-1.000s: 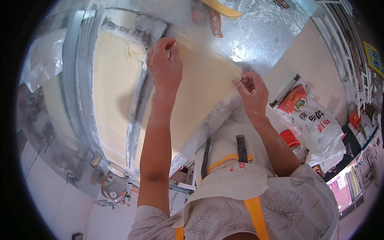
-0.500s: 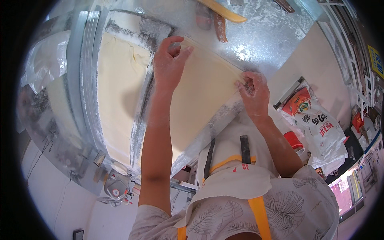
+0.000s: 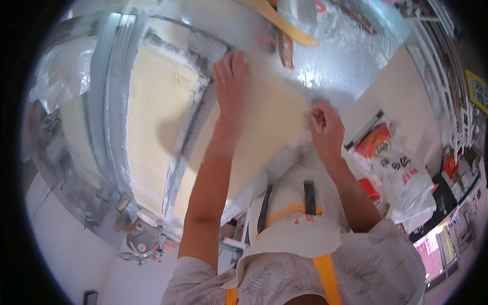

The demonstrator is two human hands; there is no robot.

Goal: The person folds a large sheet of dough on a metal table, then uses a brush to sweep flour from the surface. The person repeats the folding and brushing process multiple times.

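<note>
A pale yellow dough sheet point(image 3: 244, 142) lies on the floured worktop in front of me. My left hand point(image 3: 231, 84) is at its far left corner, fingers curled down and closed on the edge; the thumb side is smeared by motion. At the right corner, my right hand point(image 3: 327, 129) is closed with fingertips and thumb drawn together on the sheet's edge. Between the hands the far edge looks blurred. A second dough sheet point(image 3: 155, 107) lies to the left, past a flour-dusted strip of worktop.
Beyond the dough, a long yellowish curved tool point(image 3: 284, 25) and a brown handle point(image 3: 286, 51) lie on the metal surface. A printed white and red bag point(image 3: 396, 173) stands at right. Clear plastic point(image 3: 66, 73) lies far left, and a scale-like device point(image 3: 140, 244) sits lower left.
My left hand has moved slightly right and turned, its fingers now pointing down. The right hand has shifted slightly right and nearer. The area around the hands is hazier and blurred.
</note>
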